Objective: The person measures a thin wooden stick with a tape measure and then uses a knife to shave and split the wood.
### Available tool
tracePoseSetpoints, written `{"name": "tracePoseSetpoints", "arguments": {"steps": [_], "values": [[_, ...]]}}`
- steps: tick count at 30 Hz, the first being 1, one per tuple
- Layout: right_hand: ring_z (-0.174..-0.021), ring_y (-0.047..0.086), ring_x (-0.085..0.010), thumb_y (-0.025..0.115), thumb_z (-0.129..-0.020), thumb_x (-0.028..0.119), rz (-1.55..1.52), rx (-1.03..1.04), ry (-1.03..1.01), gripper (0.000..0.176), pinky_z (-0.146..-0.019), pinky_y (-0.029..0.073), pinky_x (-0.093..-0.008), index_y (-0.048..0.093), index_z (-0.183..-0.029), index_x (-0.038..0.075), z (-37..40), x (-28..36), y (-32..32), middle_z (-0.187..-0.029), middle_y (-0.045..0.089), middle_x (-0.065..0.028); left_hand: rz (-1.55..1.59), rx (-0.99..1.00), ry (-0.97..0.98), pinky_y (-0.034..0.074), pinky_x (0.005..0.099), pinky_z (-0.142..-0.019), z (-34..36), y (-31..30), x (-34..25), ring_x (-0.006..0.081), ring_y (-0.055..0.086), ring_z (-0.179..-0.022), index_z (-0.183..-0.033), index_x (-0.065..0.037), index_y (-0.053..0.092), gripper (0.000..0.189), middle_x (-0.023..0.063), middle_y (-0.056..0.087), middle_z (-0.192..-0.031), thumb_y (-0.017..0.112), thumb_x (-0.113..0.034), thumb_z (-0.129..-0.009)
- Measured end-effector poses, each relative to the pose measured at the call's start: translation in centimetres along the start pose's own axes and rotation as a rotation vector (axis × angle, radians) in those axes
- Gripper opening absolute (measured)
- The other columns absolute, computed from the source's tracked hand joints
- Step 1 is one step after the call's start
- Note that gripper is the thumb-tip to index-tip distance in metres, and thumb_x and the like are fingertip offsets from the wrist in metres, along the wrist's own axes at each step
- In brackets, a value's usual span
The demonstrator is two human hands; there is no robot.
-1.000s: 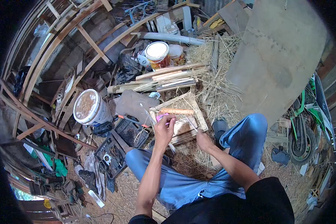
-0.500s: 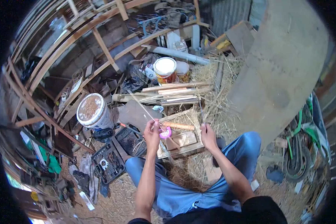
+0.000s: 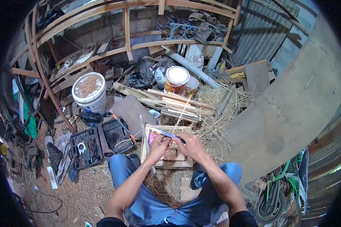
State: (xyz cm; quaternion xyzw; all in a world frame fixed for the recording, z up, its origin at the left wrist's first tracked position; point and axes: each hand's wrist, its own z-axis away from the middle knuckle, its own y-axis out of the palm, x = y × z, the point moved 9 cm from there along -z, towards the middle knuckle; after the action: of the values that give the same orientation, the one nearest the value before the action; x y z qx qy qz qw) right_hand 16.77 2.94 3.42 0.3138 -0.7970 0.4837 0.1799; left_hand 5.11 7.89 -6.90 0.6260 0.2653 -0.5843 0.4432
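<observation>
My right hand (image 3: 191, 145) is closed on the dark handle of a knife, whose blade (image 3: 163, 133) points to the left. Close beside it, my left hand (image 3: 159, 146) is closed, its fingers pinched round a thin pale strip (image 3: 182, 113) that rises past the blade. A pink roll (image 3: 152, 138) shows just behind my left hand. Below both hands lies a small wooden frame (image 3: 170, 164) between my knees. A long narrow pale strip (image 3: 145, 132) leans at the frame's left side.
Bundled wooden sticks (image 3: 182, 104) lie ahead, with a white-lidded bucket (image 3: 177, 75) behind them. A dusty bucket (image 3: 89, 89) and an open tool case (image 3: 86, 148) are on the left. Straw (image 3: 212, 132) and a large board (image 3: 280, 125) lie on the right.
My hands have come together from apart, and the knife has swung from pointing forward to pointing left, across the strip. The view has shifted and turned.
</observation>
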Motion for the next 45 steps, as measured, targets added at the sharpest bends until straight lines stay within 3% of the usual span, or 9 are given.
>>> {"name": "tracePoseSetpoints", "arguments": {"steps": [7,11,18,27,30,33,38,41,45], "values": [[-0.064,0.064,-0.0304,0.065,-0.083,0.021,0.123,-0.035,-0.039,0.017,-0.055,0.05,-0.0364,0.069,-0.085,0.005,0.3,-0.8,-1.1,-0.076,0.066,-0.0146,-0.243,-0.014,0.176,0.044,0.0243,-0.066,1.5,0.8,-2.7,0.007,0.053,-0.074,-0.104,0.001,0.062,0.022,0.0023,0.064,-0.083,0.052,-0.017,-0.095],[-0.062,0.065,-0.0289,0.062,-0.086,0.024,0.157,-0.073,0.244,0.021,-0.056,0.051,-0.0354,0.069,-0.086,0.004,-0.5,-5.1,-5.1,-0.077,0.067,-0.0142,-0.251,0.021,0.129,0.033,0.02,-0.054,3.2,1.3,-2.0,0.0039,0.042,-0.062,-0.097,-0.003,0.062,0.023,-0.0039,0.049,-0.069,0.055,-0.024,-0.094],[-0.062,0.065,-0.0269,0.069,-0.079,0.015,0.079,0.206,-0.124,0.012,-0.055,0.051,-0.0339,0.069,-0.084,0.004,1.1,1.4,-0.7,-0.075,0.067,-0.0116,0.061,0.126,-0.141,0.02,0.0191,-0.043,4.1,1.8,-1.7,0.0026,0.029,-0.048,-0.095,-0.002,0.062,0.021,-0.007,0.039,-0.059,0.053,-0.021,-0.095],[-0.064,0.065,-0.0279,0.069,-0.08,0.019,0.139,0.022,-0.154,0.013,-0.055,0.052,-0.035,0.069,-0.082,0.007,-0.8,0.6,-2.3,-0.077,0.067,-0.011,0.231,0.126,-0.181,0.02,0.0184,-0.043,2.5,1.8,-2.1,0.0016,0.028,-0.049,-0.097,-0.004,0.058,0.022,-0.0066,0.039,-0.062,0.053,-0.025,-0.095],[-0.065,0.064,-0.0177,0.064,-0.084,0.011,0.073,-0.184,0.26,0.01,-0.06,0.048,-0.0285,0.069,-0.086,0.002,-1.4,-6.3,-6.8,-0.076,0.066,-0.0146,0.091,0.181,-0.287,0.023,0.0176,-0.044,4.4,1.4,-0.9,0.0019,0.031,-0.05,-0.099,-0.005,0.059,0.02,-0.006,0.04,-0.062,0.051,-0.023,-0.096],[-0.064,0.066,-0.0194,0.063,-0.087,0.019,0.201,-0.229,0.37,0.015,-0.058,0.049,-0.0322,0.069,-0.089,0.005,-1.3,-7.5,-9.9,-0.076,0.065,-0.0146,0.119,0.207,-0.258,0.023,0.0176,-0.044,5.3,1.3,-0.3,0.0026,0.033,-0.049,-0.101,-0.004,0.059,0.022,-0.0054,0.041,-0.062,0.05,-0.023,-0.096],[-0.061,0.065,-0.0257,0.063,-0.086,0.019,0.024,-0.034,-0.007,0.017,-0.058,0.05,-0.0359,0.068,-0.092,0.005,0.4,-1.3,-1.8,-0.075,0.065,-0.0162,0.089,0.092,-0.17,0.029,0.0175,-0.046,3.7,0.8,-0.2,0.0038,0.038,-0.051,-0.111,-0.003,0.058,0.025,-0.004,0.047,-0.065,0.05,-0.022,-0.096],[-0.069,0.066,-0.032,0.065,-0.083,0.016,0.158,0.187,0.009,0.015,-0.061,0.051,-0.0357,0.068,-0.085,0.001,0.8,-0.2,0.8,-0.078,0.066,-0.0182,-0.047,0.041,-0.134,0.034,0.0193,-0.05,4.2,0.8,-0.7,0.0044,0.043,-0.058,-0.109,-0.002,0.061,0.021,-0.0033,0.05,-0.067,0.05,-0.014,-0.096],[-0.055,0.061,-0.0215,0.058,-0.089,0.021,0.07,-0.041,0.273,0.022,-0.051,0.045,-0.0346,0.069,-0.092,0.002,-0.9,-5.4,-4.3,-0.071,0.065,-0.0167,-0.194,0.032,-0.085,0.037,0.0197,-0.054,4.1,-0.4,-0.7,0.0036,0.045,-0.061,-0.105,-0.003,0.066,0.021,-0.0041,0.05,-0.065,0.051,-0.014,-0.095]]}}
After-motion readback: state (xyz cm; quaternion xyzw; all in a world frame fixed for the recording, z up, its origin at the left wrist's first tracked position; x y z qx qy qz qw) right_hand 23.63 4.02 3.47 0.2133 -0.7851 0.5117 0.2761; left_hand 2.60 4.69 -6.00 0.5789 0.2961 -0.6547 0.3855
